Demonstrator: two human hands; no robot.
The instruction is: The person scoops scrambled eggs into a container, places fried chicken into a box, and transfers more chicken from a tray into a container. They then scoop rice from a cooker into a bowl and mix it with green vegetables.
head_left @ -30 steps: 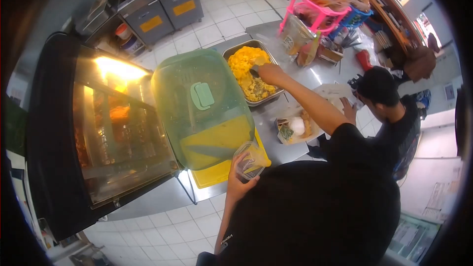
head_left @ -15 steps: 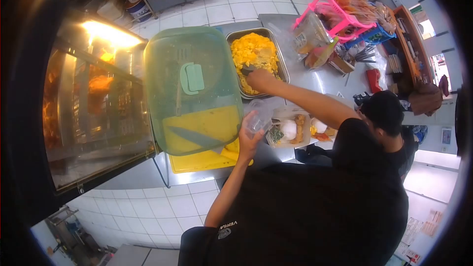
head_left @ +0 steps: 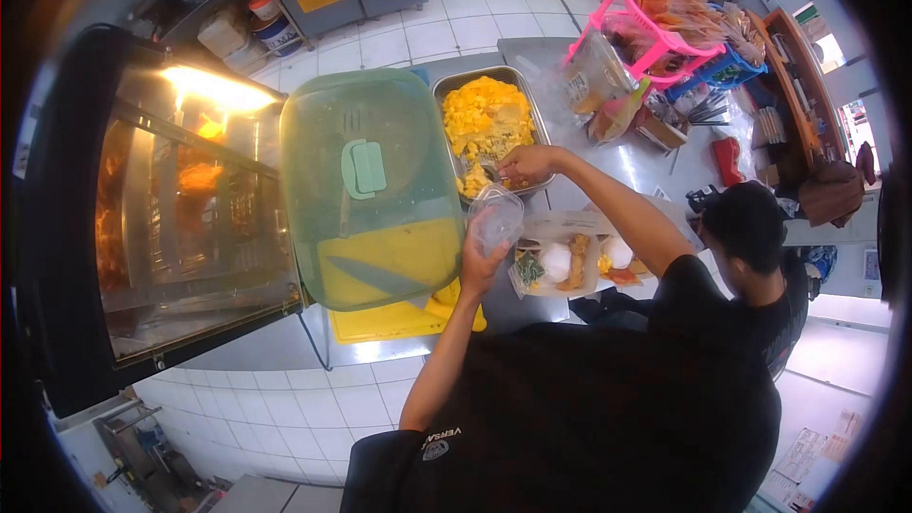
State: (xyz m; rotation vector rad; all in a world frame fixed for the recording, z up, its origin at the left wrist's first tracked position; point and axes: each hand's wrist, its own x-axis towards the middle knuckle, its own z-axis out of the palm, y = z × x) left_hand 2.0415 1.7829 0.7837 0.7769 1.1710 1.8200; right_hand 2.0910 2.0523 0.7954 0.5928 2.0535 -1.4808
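My left hand (head_left: 481,264) is closed around a small clear plastic cup (head_left: 498,220), held at the near edge of a metal tray (head_left: 542,125). In the tray lie yellow diced chunks (head_left: 486,116), with a thinner layer toward the near end. My right hand (head_left: 528,163) grips a spoon (head_left: 491,173), mostly hidden, low among the chunks just beyond the cup. To the right of the cup sits an open takeaway box (head_left: 525,293) with white rice (head_left: 554,261), greens and a browned fried piece. A second box with similar food lies beside it.
A translucent green lid (head_left: 399,237) overlaps a yellow cutting board (head_left: 366,325) and a knife (head_left: 370,277) left of the tray. Further left glows a glass-fronted warming cabinet (head_left: 190,228). A pink basket (head_left: 655,38) stands back right; a co-worker (head_left: 746,237) is at right.
My right hand has drawn back from mid-tray to its near end, bringing the spoon close to the cup. My left hand still holds the cup, now tilted differently.
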